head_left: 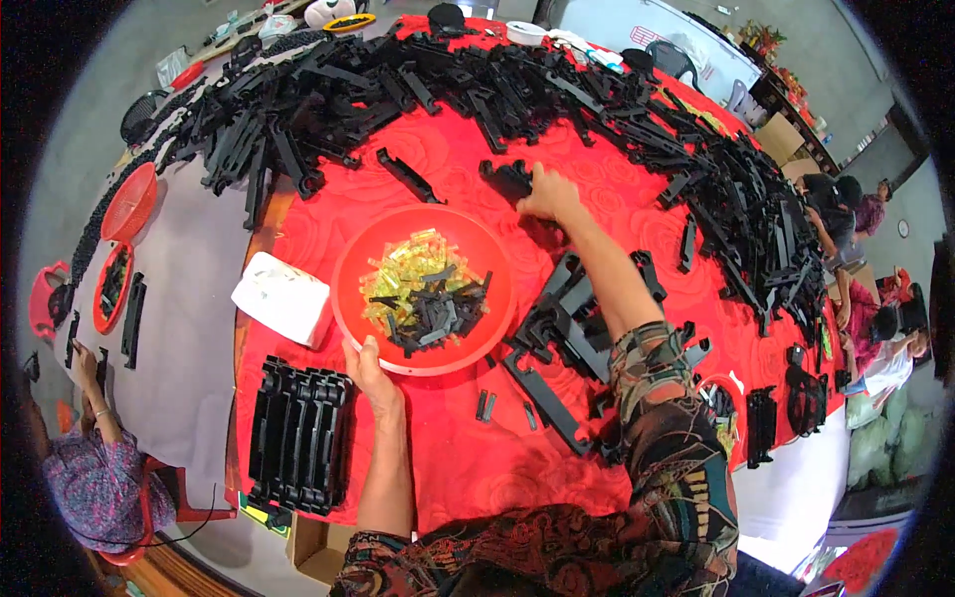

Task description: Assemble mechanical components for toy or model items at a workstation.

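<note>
My left hand (pixel 373 380) is closed on the near-left rim of a round red plastic bowl (pixel 348 264). Inside the bowl lie small clear-yellow pieces (pixel 413 254) and small black pieces (pixel 438 316). Beyond the bowl, my right hand (pixel 549 195) has its fingers closed on a black plastic part (pixel 505 181); the fingers hide some of it. One long black part (pixel 410 176) lies by itself to the left of that hand. Under my right forearm, several black parts (pixel 567 333) are spread on the red cloth (pixel 453 438).
Long black parts (pixel 298 129) are heaped in an arc across the far side. A neat row of them (pixel 298 438) stands at near left, below a white packet (pixel 284 298). Another person (pixel 95 468) works at the grey table on the left; more people (pixel 865 308) are at right.
</note>
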### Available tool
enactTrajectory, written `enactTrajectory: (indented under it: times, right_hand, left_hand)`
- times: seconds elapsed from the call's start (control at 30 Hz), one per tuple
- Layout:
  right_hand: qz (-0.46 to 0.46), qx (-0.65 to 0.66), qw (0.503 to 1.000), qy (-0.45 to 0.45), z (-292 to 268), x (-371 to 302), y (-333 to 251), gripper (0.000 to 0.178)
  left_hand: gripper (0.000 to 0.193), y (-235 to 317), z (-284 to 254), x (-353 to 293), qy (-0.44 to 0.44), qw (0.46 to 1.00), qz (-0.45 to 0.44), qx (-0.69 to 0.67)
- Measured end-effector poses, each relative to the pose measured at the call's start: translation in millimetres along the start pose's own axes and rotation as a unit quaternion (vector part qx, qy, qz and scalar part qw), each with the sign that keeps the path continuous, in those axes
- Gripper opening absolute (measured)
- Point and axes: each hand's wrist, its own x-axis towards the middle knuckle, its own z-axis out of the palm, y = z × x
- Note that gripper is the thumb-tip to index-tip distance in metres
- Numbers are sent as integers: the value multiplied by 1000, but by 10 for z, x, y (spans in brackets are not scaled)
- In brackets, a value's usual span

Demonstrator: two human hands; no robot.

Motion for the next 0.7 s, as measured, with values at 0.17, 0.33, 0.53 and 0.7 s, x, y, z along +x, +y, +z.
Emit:
enactTrajectory:
  times: [0.17, 0.33, 0.53, 0.7]
  right_hand:
    - [-106, 23, 994, 23, -632, 32, 452, 59]
    - [-91, 242, 945, -198, -698, -803, 471, 46]
    - [-81, 140, 982, -96, -469, -1151, 570, 53]
    - [67, 103, 992, -27, -73, -672, 577, 58]
  left_hand:
    - [40, -64, 29, 56, -2, 1000, 9, 25]
    - [37, -31, -27, 69, 13, 1000, 5, 3]
    - [33, 12, 18, 45, 42, 999, 9, 10]
    - [44, -196, 35, 83, 44, 998, 16, 34]
